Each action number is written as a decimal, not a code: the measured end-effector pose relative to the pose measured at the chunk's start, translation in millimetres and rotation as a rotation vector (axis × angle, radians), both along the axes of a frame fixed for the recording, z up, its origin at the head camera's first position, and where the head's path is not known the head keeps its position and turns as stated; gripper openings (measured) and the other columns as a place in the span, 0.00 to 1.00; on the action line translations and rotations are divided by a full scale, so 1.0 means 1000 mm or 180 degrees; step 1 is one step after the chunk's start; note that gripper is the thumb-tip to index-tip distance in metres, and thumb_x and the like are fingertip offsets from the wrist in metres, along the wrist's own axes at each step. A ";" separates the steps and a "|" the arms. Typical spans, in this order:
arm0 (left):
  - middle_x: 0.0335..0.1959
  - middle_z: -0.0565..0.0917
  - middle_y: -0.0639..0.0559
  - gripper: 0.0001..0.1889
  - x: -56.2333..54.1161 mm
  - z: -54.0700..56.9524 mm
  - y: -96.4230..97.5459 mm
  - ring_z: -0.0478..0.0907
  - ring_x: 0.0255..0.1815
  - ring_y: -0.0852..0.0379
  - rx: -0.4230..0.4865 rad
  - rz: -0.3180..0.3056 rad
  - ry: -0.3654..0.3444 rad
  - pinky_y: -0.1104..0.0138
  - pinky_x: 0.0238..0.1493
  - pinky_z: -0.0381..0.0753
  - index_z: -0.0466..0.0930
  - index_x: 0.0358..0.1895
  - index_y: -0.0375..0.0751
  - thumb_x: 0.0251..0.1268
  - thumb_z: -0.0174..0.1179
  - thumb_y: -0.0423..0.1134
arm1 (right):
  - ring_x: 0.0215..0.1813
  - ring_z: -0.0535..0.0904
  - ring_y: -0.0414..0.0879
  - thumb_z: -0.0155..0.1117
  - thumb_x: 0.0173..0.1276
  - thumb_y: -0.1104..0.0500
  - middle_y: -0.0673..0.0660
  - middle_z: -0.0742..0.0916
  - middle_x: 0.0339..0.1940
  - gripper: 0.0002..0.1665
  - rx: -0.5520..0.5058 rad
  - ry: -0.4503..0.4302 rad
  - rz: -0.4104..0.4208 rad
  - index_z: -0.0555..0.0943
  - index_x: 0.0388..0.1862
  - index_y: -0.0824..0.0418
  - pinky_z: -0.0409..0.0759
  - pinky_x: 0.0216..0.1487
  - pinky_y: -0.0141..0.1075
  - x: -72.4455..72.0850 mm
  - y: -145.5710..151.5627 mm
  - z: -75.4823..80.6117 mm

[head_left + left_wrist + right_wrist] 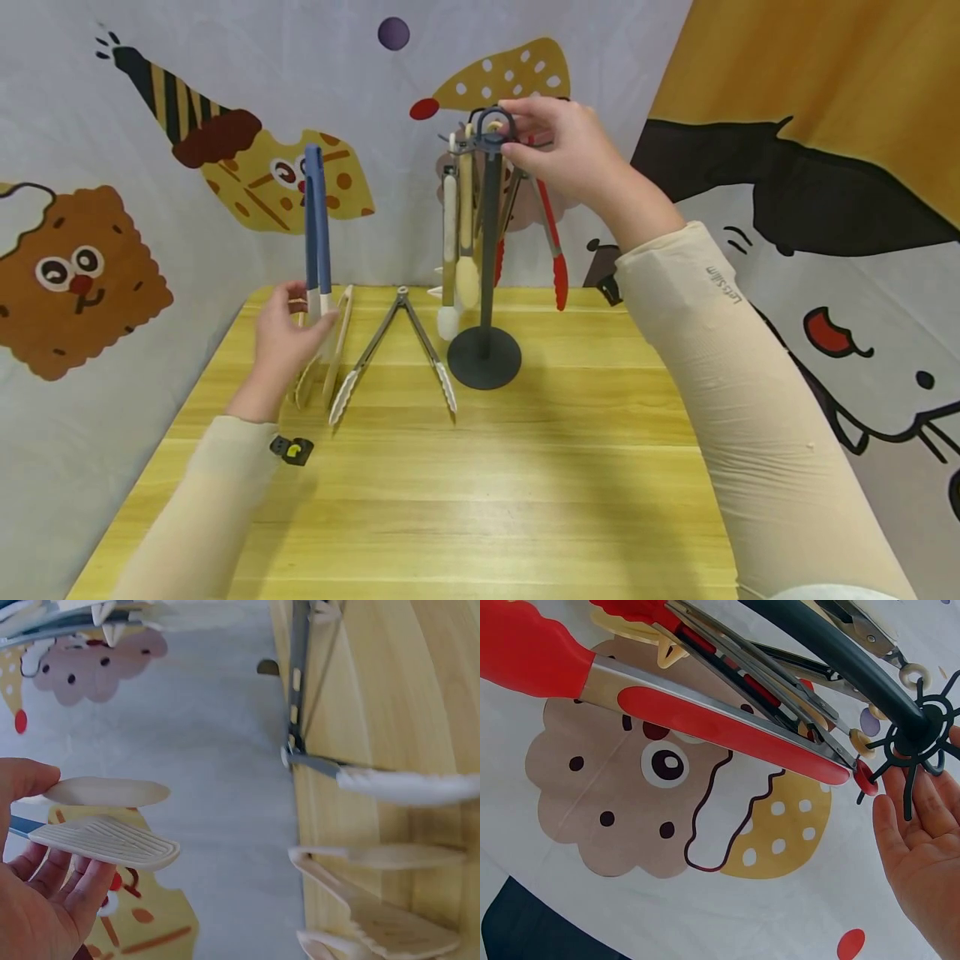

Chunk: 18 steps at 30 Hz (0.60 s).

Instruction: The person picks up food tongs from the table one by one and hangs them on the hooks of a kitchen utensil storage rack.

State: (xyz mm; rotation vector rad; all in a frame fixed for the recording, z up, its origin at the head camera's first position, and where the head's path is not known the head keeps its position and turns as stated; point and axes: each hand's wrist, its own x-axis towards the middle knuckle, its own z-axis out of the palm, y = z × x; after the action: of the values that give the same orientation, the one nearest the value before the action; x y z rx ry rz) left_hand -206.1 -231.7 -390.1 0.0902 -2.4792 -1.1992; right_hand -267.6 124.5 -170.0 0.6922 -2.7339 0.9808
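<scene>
Tabletop [480, 483] below, the left hand [282, 342] grips blue tongs [322, 229], the right hand [570, 146] a rack [491, 233].

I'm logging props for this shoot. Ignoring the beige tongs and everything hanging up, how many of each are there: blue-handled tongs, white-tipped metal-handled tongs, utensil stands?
Blue-handled tongs: 1
White-tipped metal-handled tongs: 1
Utensil stand: 1
Total: 3

We lose part of the blue tongs [323, 229] behind the left grip [288, 333] and a little of the black stand [491, 242] behind the right grip [573, 154]; the right wrist view crops the red tongs [727, 733].
</scene>
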 end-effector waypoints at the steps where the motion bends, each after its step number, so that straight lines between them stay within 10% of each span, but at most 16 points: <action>1: 0.55 0.73 0.38 0.32 0.000 0.001 0.003 0.71 0.53 0.44 0.0006 -0.0029 0.0005 0.55 0.51 0.71 0.64 0.62 0.32 0.58 0.65 0.42 | 0.62 0.74 0.43 0.56 0.70 0.49 0.51 0.79 0.62 0.31 -0.0004 -0.0001 0.0005 0.65 0.71 0.47 0.75 0.59 0.36 0.000 0.000 0.000; 18: 0.52 0.74 0.43 0.34 0.003 0.008 0.037 0.72 0.50 0.50 0.0051 -0.0155 0.0213 0.71 0.38 0.75 0.64 0.60 0.36 0.54 0.69 0.45 | 0.62 0.74 0.43 0.56 0.70 0.49 0.51 0.79 0.61 0.31 -0.0002 -0.0007 0.0010 0.64 0.71 0.47 0.75 0.59 0.36 -0.001 0.000 0.000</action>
State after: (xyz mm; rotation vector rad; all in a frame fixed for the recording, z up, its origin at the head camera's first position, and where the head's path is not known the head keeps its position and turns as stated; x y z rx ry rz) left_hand -203.2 -195.1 -382.1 -0.0059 -2.4270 -1.2215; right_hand -268.5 124.0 -170.5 0.6959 -2.7350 0.9835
